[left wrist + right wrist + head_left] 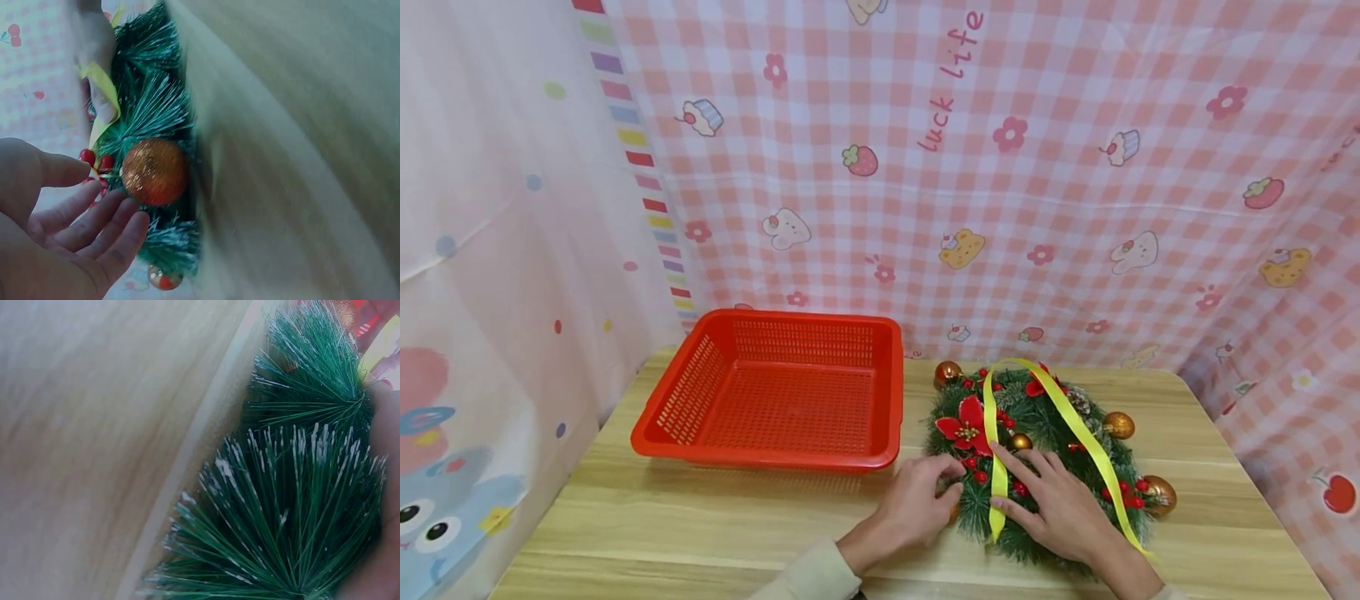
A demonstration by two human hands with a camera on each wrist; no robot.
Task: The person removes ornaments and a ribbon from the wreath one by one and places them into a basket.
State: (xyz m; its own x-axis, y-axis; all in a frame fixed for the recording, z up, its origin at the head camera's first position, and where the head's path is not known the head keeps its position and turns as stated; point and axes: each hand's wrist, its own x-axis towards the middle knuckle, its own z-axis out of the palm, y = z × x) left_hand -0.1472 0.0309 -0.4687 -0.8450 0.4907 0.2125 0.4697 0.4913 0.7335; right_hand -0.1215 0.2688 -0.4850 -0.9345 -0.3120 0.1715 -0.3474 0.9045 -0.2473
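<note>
A green Christmas wreath (pixel 1030 392) lies on the table, with red berries, a red poinsettia (pixel 964 427) and golden balls. A yellow ribbon (pixel 1086 433) loops loosely over it. My right hand (pixel 1063 504) rests on the wreath's front part, its spread index finger and thumb on the left strand of the ribbon. Beside the wreath's left edge is my left hand (pixel 919 502), fingers loosely bent. In the left wrist view, its fingertips come close to a glittery orange-gold ball (pixel 155 172) and red berries (pixel 87 156). Green bristles (pixel 281 506) run alongside the right hand in its wrist view.
A red plastic basket (pixel 805 458) with perforated walls stands left of the wreath on the wooden table (pixel 700 525). Behind the table hangs a pink checked cloth (pixel 865 217). More golden balls (pixel 1120 425) stick out at the wreath's right side.
</note>
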